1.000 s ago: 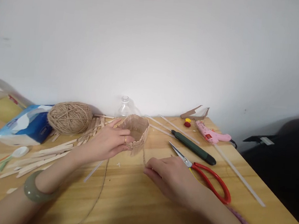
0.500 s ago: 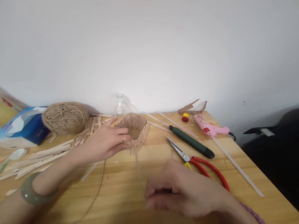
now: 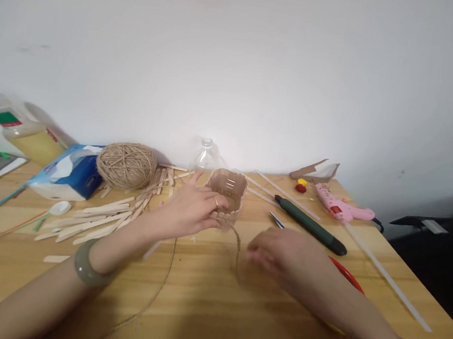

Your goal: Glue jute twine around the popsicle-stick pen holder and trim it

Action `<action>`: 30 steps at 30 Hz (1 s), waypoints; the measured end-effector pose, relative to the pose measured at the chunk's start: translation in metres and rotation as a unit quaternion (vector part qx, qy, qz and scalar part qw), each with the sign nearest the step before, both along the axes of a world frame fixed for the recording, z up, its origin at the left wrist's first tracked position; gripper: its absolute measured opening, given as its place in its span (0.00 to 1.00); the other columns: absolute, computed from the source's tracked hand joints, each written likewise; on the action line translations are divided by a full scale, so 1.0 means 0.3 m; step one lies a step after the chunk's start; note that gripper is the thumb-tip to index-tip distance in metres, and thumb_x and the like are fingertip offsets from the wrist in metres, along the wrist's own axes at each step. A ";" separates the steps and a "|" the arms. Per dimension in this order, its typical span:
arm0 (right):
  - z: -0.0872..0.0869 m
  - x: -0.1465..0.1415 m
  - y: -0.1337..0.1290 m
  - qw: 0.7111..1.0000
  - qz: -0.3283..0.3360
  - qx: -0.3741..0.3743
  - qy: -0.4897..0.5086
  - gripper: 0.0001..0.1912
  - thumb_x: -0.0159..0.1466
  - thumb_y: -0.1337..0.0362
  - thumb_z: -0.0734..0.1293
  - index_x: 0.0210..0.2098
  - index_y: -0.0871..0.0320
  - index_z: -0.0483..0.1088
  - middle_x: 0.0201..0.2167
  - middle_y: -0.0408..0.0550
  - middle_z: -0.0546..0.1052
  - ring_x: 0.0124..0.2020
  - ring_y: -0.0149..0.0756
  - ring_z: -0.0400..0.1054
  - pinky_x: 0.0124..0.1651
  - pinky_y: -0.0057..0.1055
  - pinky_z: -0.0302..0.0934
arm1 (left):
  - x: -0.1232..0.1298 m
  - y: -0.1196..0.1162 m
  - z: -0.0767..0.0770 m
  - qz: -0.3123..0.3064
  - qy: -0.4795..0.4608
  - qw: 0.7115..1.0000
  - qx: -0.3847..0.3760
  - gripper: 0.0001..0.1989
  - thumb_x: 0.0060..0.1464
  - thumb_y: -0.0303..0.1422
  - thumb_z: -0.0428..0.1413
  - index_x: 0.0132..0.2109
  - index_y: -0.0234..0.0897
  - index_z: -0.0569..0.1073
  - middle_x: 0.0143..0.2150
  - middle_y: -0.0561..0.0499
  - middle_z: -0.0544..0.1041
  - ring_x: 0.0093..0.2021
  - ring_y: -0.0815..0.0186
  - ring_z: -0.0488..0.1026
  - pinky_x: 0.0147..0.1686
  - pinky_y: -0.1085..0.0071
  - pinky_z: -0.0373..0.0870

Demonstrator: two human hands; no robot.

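Note:
My left hand (image 3: 193, 209) pinches the near rim of a small box of wooden craft sticks (image 3: 240, 195), fingers over the rim and thumb along its near side. A length of jute twine (image 3: 238, 246) comes off the box's near side and curves down toward the front. More twine (image 3: 166, 276) trails from beneath my left hand to the front of the table. Right of the box is my right hand (image 3: 272, 255), its fingers curled but smeared by motion. It is close to the short twine; whether it grips it I cannot tell.
A twine ball (image 3: 126, 165), tissue pack (image 3: 72, 175) and loose craft sticks (image 3: 99, 221) lie left. Behind the box stands a clear bottle (image 3: 205, 154). To the right are a green pen-shaped tool (image 3: 311, 227), partly hidden red-handled scissors (image 3: 347, 274), a pink glue gun (image 3: 342, 206) and a glue stick (image 3: 388, 281).
My right hand has moved up and away from the front, nearer the box, and now covers much of the scissors. The left hand stays on the box. The view has shifted left.

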State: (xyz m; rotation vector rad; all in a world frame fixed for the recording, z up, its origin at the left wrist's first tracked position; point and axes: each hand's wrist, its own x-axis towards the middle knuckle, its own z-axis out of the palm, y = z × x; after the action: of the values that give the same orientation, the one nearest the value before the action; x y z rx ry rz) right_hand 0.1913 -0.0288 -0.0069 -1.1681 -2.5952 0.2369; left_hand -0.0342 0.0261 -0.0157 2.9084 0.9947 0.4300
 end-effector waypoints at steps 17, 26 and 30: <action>-0.151 -0.127 0.015 0.978 -0.123 0.145 0.082 0.13 0.66 0.65 0.55 0.28 0.57 0.65 0.25 0.47 0.75 0.27 0.33 0.69 0.28 0.28 0.57 | 0.023 -0.012 -0.076 0.033 -0.105 0.991 0.081 0.09 0.54 0.39 0.56 0.32 0.40 0.75 0.23 0.57 0.76 0.31 0.65 0.71 0.59 0.43 0.38; -0.177 -0.137 -0.006 0.975 -0.139 0.168 0.049 0.14 0.66 0.66 0.53 0.24 0.55 0.59 0.18 0.43 0.70 0.18 0.33 0.64 0.22 0.30 0.48 | 0.052 -0.024 -0.081 0.082 -0.107 0.990 0.051 0.12 0.53 0.39 0.55 0.25 0.42 0.75 0.21 0.57 0.75 0.30 0.63 0.69 0.57 0.45 0.46; -0.182 -0.151 -0.016 0.975 -0.126 0.178 0.036 0.16 0.67 0.65 0.50 0.26 0.55 0.61 0.19 0.44 0.72 0.19 0.34 0.65 0.21 0.30 0.47 | 0.062 -0.023 -0.078 0.112 -0.098 0.988 0.046 0.13 0.52 0.39 0.56 0.22 0.40 0.74 0.21 0.56 0.76 0.29 0.63 0.69 0.54 0.46 0.52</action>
State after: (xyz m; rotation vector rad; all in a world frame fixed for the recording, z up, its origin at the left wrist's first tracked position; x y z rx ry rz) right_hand 0.1459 -0.0335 -0.0616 -1.3041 -2.2702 -0.2269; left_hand -0.0157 0.0192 -0.0391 2.7691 1.3063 0.7765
